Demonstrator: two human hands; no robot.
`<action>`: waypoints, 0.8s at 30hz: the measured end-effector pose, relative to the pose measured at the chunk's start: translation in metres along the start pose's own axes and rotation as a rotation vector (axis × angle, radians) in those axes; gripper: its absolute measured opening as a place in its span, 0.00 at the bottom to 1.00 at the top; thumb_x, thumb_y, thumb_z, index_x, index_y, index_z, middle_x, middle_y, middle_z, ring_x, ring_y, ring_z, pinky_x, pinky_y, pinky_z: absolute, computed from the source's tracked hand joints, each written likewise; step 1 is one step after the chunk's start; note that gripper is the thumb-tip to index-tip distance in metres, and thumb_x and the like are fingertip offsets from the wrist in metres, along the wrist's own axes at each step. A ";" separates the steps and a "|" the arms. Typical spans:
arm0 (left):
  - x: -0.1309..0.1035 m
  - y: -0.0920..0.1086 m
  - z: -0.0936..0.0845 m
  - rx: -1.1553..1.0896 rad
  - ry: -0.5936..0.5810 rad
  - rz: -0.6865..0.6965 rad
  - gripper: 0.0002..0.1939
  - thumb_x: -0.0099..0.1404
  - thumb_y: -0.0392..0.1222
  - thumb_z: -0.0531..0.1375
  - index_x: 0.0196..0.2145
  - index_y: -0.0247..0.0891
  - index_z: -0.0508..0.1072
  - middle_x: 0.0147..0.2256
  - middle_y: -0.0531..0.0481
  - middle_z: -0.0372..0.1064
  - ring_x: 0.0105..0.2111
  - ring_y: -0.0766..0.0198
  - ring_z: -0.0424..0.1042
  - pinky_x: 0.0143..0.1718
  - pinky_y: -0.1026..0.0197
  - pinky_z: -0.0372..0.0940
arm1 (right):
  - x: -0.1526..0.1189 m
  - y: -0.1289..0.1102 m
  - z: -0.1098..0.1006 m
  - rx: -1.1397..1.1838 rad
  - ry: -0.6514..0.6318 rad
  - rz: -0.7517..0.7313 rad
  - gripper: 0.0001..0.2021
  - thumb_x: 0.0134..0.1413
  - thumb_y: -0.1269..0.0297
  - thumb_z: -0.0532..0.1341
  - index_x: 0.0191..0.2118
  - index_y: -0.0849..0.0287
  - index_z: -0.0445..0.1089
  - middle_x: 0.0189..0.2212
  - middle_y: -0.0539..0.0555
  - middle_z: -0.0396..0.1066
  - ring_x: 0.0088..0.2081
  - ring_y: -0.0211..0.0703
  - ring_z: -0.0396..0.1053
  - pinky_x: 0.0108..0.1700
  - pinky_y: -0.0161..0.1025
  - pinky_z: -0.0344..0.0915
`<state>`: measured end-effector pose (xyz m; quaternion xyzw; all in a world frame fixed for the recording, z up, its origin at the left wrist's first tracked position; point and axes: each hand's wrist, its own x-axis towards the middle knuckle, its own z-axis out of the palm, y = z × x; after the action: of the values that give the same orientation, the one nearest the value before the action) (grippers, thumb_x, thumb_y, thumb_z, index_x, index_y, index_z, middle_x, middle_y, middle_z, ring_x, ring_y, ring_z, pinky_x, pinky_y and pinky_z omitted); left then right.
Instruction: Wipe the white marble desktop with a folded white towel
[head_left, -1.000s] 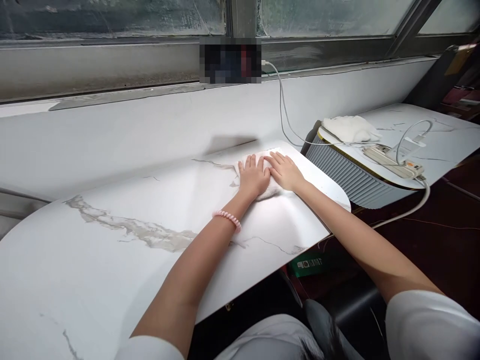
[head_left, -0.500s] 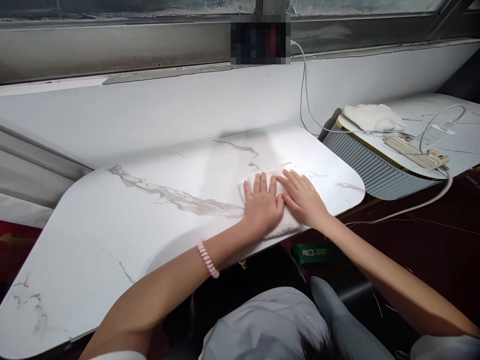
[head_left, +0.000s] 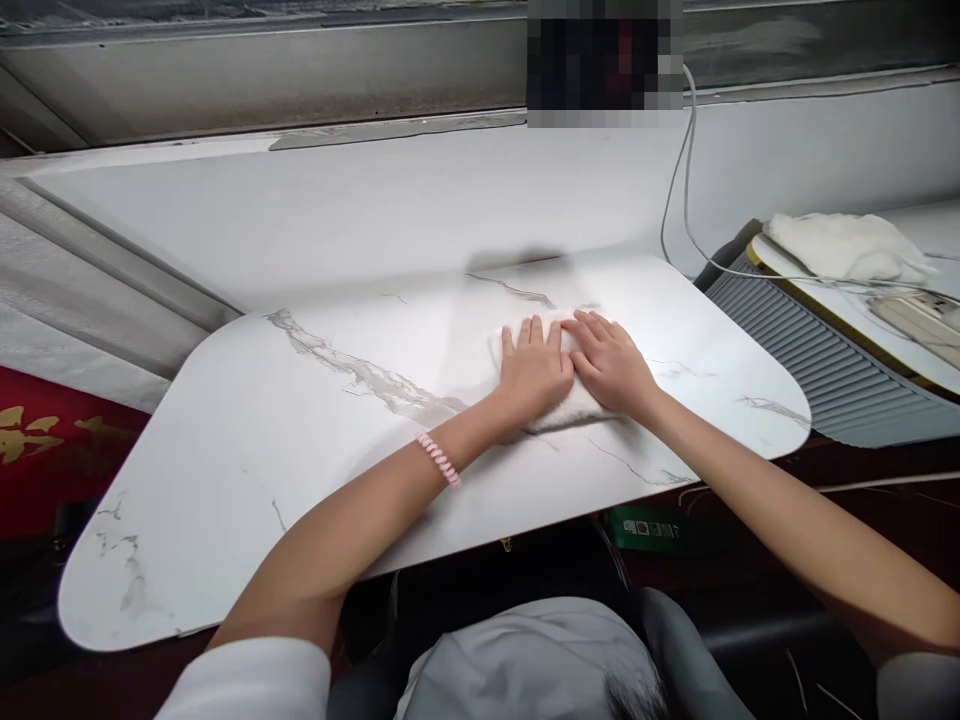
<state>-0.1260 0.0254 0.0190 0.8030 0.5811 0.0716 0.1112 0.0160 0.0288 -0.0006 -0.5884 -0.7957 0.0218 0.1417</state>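
A folded white cloth (head_left: 576, 410) lies on the white marble-patterned tabletop (head_left: 225, 470), right of its middle. My left hand (head_left: 534, 372) presses flat on the cloth with its fingers spread, a pink coiled band (head_left: 439, 460) above its wrist. Beside it, my right hand (head_left: 613, 365) also rests flat on the cloth, fingers stretched out and pointing away from me. The two thumbs almost meet. Much of the cloth is hidden under both palms.
At the right, a second table with a ribbed side (head_left: 817, 350) carries another white cloth (head_left: 847, 245) and a power strip (head_left: 919, 320). A white cable (head_left: 688, 170) hangs from a blurred dark object (head_left: 600, 65) on the window ledge. A green box (head_left: 645, 528) sits below the table.
Both hands have pushed the cloth away from the table's front edge, towards the wall. My view has turned a little to the left.
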 end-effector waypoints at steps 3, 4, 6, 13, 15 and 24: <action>0.036 -0.022 0.002 0.005 0.119 0.021 0.27 0.74 0.43 0.43 0.67 0.33 0.56 0.68 0.37 0.52 0.69 0.52 0.48 0.70 0.41 0.35 | 0.041 0.000 0.006 0.009 -0.007 0.008 0.26 0.64 0.65 0.44 0.64 0.61 0.61 0.67 0.62 0.57 0.68 0.55 0.53 0.66 0.58 0.52; 0.047 -0.029 0.002 0.010 0.139 0.033 0.27 0.74 0.43 0.43 0.67 0.32 0.57 0.68 0.36 0.53 0.69 0.52 0.49 0.70 0.41 0.34 | 0.054 0.001 0.008 0.009 -0.006 0.012 0.26 0.64 0.65 0.44 0.64 0.61 0.61 0.67 0.62 0.57 0.68 0.55 0.53 0.66 0.58 0.52; 0.068 -0.042 0.000 0.016 0.155 0.058 0.27 0.74 0.42 0.44 0.66 0.31 0.59 0.66 0.36 0.56 0.68 0.53 0.51 0.70 0.44 0.35 | 0.077 0.001 0.013 0.010 0.003 0.026 0.25 0.64 0.66 0.45 0.64 0.60 0.61 0.68 0.62 0.57 0.68 0.54 0.52 0.66 0.58 0.51; 0.112 -0.069 -0.008 -0.004 0.222 0.027 0.24 0.72 0.40 0.47 0.62 0.35 0.64 0.62 0.40 0.62 0.64 0.54 0.58 0.68 0.50 0.45 | 0.132 0.001 0.028 0.036 0.022 0.064 0.26 0.63 0.67 0.44 0.64 0.59 0.61 0.67 0.59 0.58 0.67 0.53 0.53 0.67 0.57 0.49; 0.116 -0.073 -0.008 -0.007 0.231 0.030 0.24 0.72 0.40 0.47 0.62 0.35 0.64 0.62 0.40 0.63 0.63 0.53 0.58 0.68 0.50 0.45 | 0.138 0.001 0.030 0.035 0.028 0.057 0.26 0.63 0.67 0.44 0.64 0.59 0.62 0.66 0.59 0.59 0.67 0.52 0.54 0.67 0.56 0.49; 0.105 -0.073 -0.008 0.008 0.168 0.010 0.26 0.74 0.43 0.45 0.66 0.34 0.59 0.68 0.38 0.53 0.68 0.53 0.50 0.70 0.49 0.40 | 0.126 -0.004 0.027 0.010 0.002 0.047 0.27 0.65 0.66 0.43 0.67 0.59 0.58 0.69 0.59 0.55 0.69 0.52 0.50 0.68 0.56 0.47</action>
<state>-0.1618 0.1480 0.0056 0.7976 0.5846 0.1369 0.0585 -0.0283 0.1504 -0.0009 -0.6061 -0.7815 0.0286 0.1451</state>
